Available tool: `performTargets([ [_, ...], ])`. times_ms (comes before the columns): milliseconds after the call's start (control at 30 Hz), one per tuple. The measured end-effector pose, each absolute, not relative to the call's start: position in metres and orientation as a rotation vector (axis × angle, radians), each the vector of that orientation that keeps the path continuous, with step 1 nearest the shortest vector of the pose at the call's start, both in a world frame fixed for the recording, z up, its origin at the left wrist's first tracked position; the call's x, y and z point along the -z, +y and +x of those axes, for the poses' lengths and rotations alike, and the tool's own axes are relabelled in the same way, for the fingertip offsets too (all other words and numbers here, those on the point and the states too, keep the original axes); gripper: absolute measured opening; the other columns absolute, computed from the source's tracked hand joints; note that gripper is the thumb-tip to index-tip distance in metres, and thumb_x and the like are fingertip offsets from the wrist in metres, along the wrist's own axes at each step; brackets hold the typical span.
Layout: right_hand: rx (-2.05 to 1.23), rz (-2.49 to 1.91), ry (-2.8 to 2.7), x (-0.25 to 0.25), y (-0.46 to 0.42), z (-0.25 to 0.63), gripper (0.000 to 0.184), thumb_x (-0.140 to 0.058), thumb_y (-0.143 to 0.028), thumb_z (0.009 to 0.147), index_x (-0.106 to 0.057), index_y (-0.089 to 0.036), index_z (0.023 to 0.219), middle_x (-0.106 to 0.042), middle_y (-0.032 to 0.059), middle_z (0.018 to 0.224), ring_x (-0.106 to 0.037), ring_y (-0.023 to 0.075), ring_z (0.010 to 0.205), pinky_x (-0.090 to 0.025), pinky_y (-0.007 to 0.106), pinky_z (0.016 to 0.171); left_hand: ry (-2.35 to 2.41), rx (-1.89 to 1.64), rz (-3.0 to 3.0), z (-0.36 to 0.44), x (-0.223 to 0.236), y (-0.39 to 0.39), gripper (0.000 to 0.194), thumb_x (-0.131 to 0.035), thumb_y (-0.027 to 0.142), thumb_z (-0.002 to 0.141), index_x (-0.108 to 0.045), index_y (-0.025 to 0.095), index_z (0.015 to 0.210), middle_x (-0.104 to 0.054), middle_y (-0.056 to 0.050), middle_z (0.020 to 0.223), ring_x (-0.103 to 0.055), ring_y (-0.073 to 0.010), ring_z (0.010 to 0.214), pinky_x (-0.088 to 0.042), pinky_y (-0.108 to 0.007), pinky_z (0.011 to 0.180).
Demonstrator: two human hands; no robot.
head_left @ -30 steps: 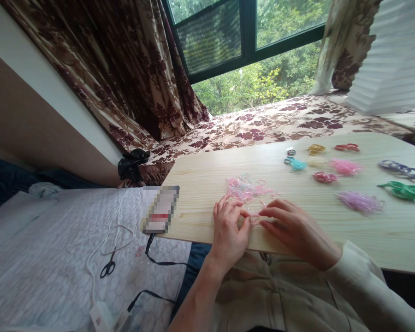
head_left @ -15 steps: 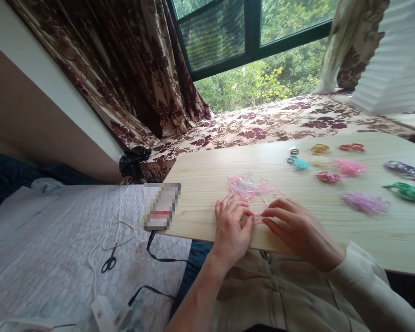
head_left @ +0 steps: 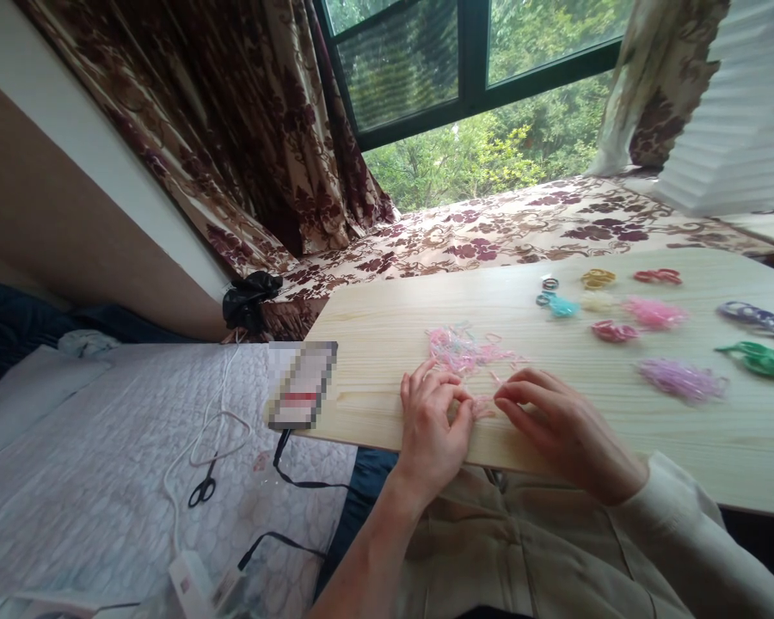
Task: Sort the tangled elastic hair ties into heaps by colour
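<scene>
A small bunch of pink elastic bands [head_left: 482, 407] lies on the table near its front edge, between my two hands. My left hand [head_left: 431, 421] rests at its left side, thumb and index finger pinched at the bunch, the other fingers bent on the wood. At its right, my right hand [head_left: 558, 425] has thumb and fingertips pressed together; what they pinch is too small to make out. Just beyond my fingers spreads a loose pile of pink and pale elastic bands [head_left: 461, 348].
On the table [head_left: 374, 318], purple bands [head_left: 682, 380], pink bands [head_left: 654, 312], teal bands [head_left: 561, 304] and green loops [head_left: 764, 357] lie to the right. A blurred phone [head_left: 303, 385] sits at the left edge. Scissors [head_left: 202, 492] and cables lie on the bed.
My right hand has drawn slightly right, away from the pink bunch, and its thumb and fingertips have closed together. My left hand has stayed in place.
</scene>
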State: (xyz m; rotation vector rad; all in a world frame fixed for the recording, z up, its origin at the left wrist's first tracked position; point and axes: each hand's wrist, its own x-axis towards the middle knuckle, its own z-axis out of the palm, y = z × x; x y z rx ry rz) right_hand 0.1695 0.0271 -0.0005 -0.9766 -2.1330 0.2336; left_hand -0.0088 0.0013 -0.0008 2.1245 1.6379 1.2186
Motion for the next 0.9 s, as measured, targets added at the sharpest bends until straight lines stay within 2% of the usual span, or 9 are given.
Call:
performTargets([
  [167, -0.295, -1.001, -2.089, 0.001, 0.028, 0.171, 0.021, -0.051, -0.028, 0.093, -0.064, -0.021, 0.079, -0.063, 0.0037, 0.080, -0.061, 0.0160, 0.074, -0.049, 0.029, 0.067, 1.624, -1.252, 2.157, -0.009, 0.003, 0.002, 0.006, -0.063, 0.020, 0.084, -0.068, 0.022, 0.088, -0.068, -0.005, 0.105, -0.050, -0.0259, 0.123, -0.035, -0.052, 0.111],
  [367, -0.310, -1.032, -2.065, 0.001, 0.028, 0.173, 0.022, -0.050, -0.030, 0.093, -0.065, -0.021, 0.079, -0.064, 0.0045, 0.080, -0.062, 0.0166, 0.074, -0.050, 0.030, 0.067, 1.618, -1.204, 2.207, -0.008, 0.003, 0.000, 0.013, -0.069, 0.025, 0.080, -0.069, 0.026, 0.094, -0.067, -0.004, 0.108, -0.047, -0.0277, 0.127, -0.029, -0.056, 0.113],
  [600, -0.307, -1.040, -2.088, -0.002, 0.027, 0.167, 0.025, -0.048, -0.030, 0.093, -0.065, -0.021, 0.077, -0.064, 0.0052, 0.078, -0.062, 0.0169, 0.073, -0.050, 0.030, 0.066, 1.658, -1.115, 2.208, -0.004, 0.003, -0.001, 0.011, -0.062, 0.023, 0.086, -0.072, 0.029, 0.086, -0.066, -0.002, 0.109, -0.043, -0.0264, 0.131, -0.020, -0.060, 0.114],
  [767, -0.113, -1.096, -2.143, -0.026, 0.015, 0.193, 0.025, -0.047, -0.031, 0.094, -0.063, -0.022, 0.078, -0.064, 0.0051, 0.079, -0.061, 0.0178, 0.073, -0.048, 0.032, 0.066, 1.674, -1.212, 2.198, -0.006, 0.007, 0.001, 0.009, -0.062, 0.026, 0.086, -0.070, 0.026, 0.089, -0.067, -0.004, 0.105, -0.047, -0.0272, 0.126, -0.027, -0.058, 0.111],
  [900, 0.239, -1.192, -2.147, -0.065, 0.028, 0.258, 0.027, -0.048, -0.040, 0.093, -0.066, -0.024, 0.082, -0.067, 0.0072, 0.085, -0.062, 0.0214, 0.077, -0.045, 0.035, 0.067, 1.702, -1.218, 2.204, -0.005, 0.010, 0.002, 0.010, -0.060, 0.023, 0.086, -0.069, 0.023, 0.091, -0.067, -0.005, 0.107, -0.049, -0.0286, 0.124, -0.031, -0.059, 0.108],
])
